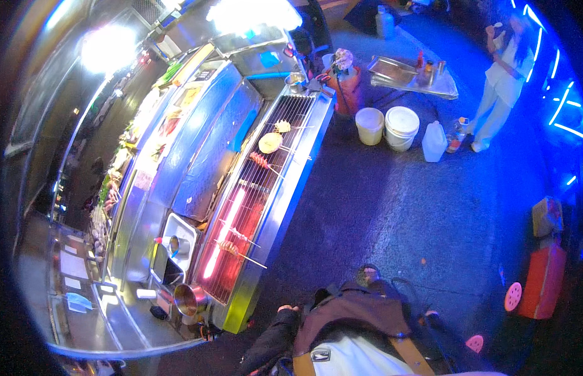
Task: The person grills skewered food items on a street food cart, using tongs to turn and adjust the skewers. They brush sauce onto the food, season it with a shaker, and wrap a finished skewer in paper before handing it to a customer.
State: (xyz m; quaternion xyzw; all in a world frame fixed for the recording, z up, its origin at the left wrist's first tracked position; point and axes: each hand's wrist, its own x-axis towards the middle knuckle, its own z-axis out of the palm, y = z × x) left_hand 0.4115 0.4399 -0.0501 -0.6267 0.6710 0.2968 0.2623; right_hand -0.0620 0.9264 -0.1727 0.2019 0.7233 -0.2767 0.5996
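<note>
My left hand [288,308] hangs at the end of a dark sleeve, beside the near end of a long metal grill [291,207]; its fingers are too small to read. My right hand [431,314] is low at my other side, mostly in shadow, over the dark floor. Neither touches the grill. On the wire grate lie several skewers: a small yellowish one [282,126], a round pale one [270,143], a reddish spiral one [259,160], and two nearer ones, a thin one [238,233] and a thicker one [229,247], by a glowing heating tube [225,230].
Left of the grill are a metal counter [209,150], a white tray [193,230] and a metal pot [190,300]. Beyond it stand white buckets [401,129], a plastic jug [434,143] and a side table [442,89]. A person [505,70] stands at the upper right, near a red box [543,282].
</note>
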